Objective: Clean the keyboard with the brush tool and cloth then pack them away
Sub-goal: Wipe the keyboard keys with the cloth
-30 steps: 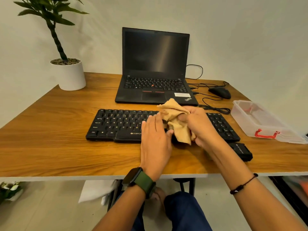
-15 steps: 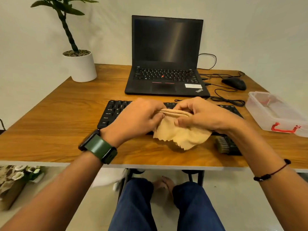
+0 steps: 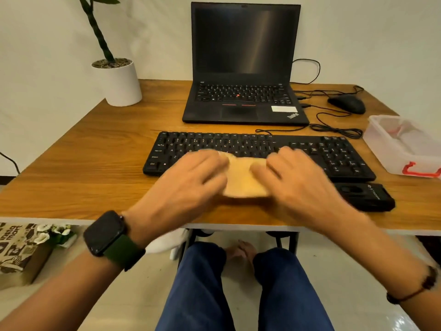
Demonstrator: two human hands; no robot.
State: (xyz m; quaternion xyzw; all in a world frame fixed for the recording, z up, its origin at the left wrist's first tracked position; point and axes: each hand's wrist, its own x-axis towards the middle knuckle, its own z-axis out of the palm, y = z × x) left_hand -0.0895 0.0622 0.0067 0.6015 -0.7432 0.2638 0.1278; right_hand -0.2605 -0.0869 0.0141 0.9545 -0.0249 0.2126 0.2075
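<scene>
I see a wooden desk set against a pale wall, with a white potted plant at its far left corner and an open black laptop at the far edge, screen dark. A black mouse with its coiled cable sits near the far right corner, and a clear plastic box with a red latch stands at the right edge. The black keyboard lies across the middle of the desk, and the black brush tool rests just in front of its right end, near the front edge. My left hand and right hand are over the keyboard's front half, both blurred; each holds a side of the tan cloth between them, fingers curled onto it, though I cannot tell the exact grip. The cloth looks folded into a compact rectangle, reaching the front edge of the keyboard. Below the desk I see blue trousers and a patterned bag on the floor.
</scene>
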